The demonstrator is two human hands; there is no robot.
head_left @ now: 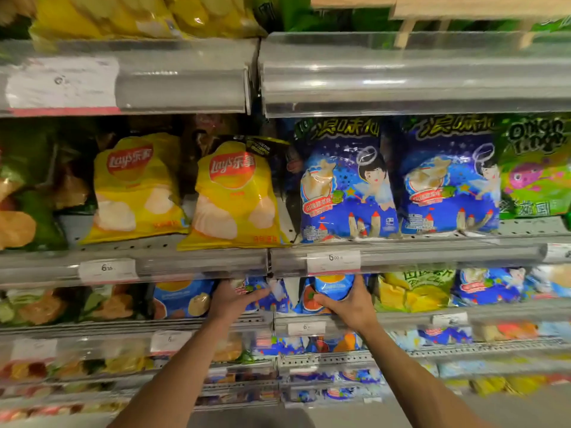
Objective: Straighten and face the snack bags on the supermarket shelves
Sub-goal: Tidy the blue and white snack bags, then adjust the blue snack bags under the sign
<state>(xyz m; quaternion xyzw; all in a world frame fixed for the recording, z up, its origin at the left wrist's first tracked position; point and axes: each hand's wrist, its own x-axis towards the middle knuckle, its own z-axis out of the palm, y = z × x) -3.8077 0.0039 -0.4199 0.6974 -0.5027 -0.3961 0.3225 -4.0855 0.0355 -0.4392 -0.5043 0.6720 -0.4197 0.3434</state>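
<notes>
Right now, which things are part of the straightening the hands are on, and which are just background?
In play:
- left hand, fingers on a blue snack bag
- right hand, gripping a blue bag
- their shelf's front rail

Background:
- two yellow Lay's bags on the shelf above
- two blue cartoon bags beside those
- green bag
- price tag

Two chip bags [185, 189] stand left of two snack bags [398, 180] on the shelf [197, 261].

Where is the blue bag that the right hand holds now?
In the head view, the blue bag stands just right of centre, behind the 6.00 price tag, with the right hand gripping it from below.
</notes>
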